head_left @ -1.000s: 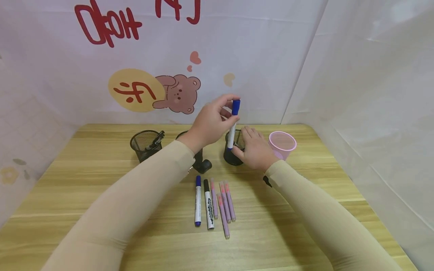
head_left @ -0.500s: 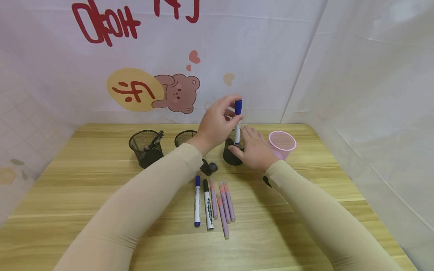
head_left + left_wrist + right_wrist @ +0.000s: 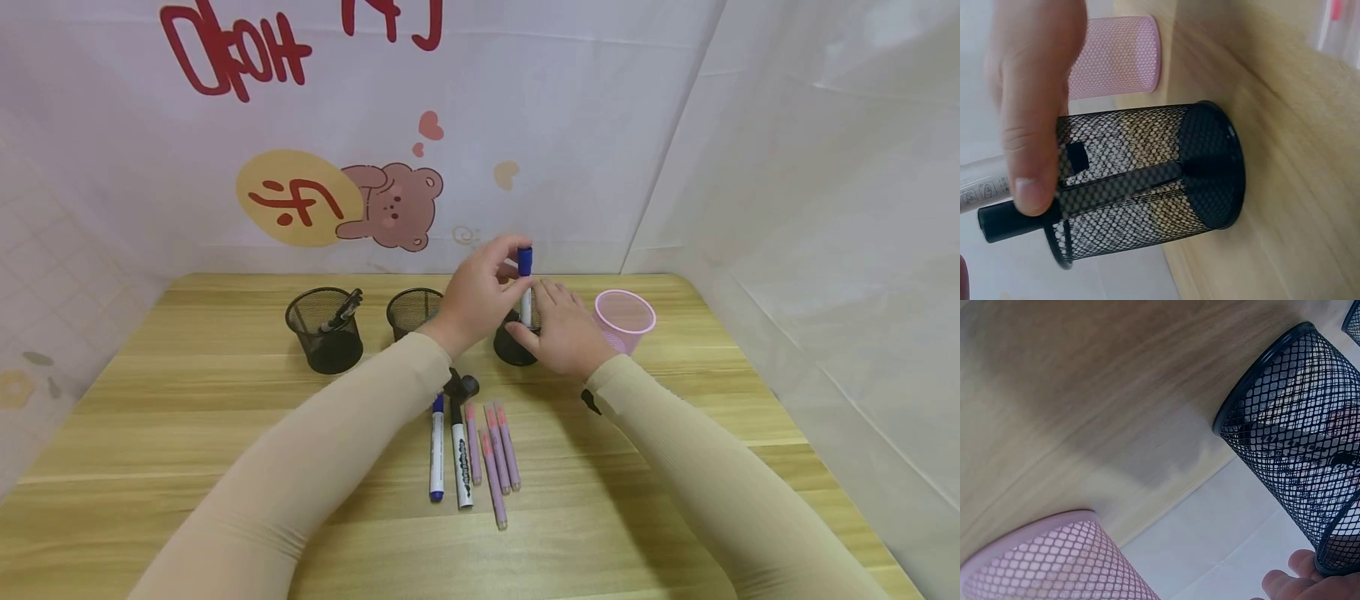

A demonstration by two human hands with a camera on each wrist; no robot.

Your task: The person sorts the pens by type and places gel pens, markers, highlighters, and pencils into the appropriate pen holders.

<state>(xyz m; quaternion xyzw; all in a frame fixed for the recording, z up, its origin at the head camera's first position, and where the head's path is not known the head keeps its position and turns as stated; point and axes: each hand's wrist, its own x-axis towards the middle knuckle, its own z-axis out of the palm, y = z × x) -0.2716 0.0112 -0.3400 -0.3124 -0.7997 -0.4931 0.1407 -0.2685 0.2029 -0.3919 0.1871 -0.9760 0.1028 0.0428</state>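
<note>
With fingers of the left hand [image 3: 480, 293] pinching the blue-capped marker [image 3: 526, 307] part-way inside the black mesh cup [image 3: 514, 348] near the bench's [image 3: 592, 517] far edge, and the right hand's [image 3: 566, 333] fingers nearly straight at its rim, steady, vertical lowering looks best.

In the head view, the backdrop's [image 3: 570, 100] yellow oval [image 3: 296, 187] at ten o'clock bears a red character resembling 乐; red lettering [image 3: 223, 57] towards eleven cannot be read, nor can the black-capped pen's [image 3: 462, 465] label at six. In the left wrist view, the marker [image 3: 984, 180] towards nine shows two pictograms and illegible print
</note>
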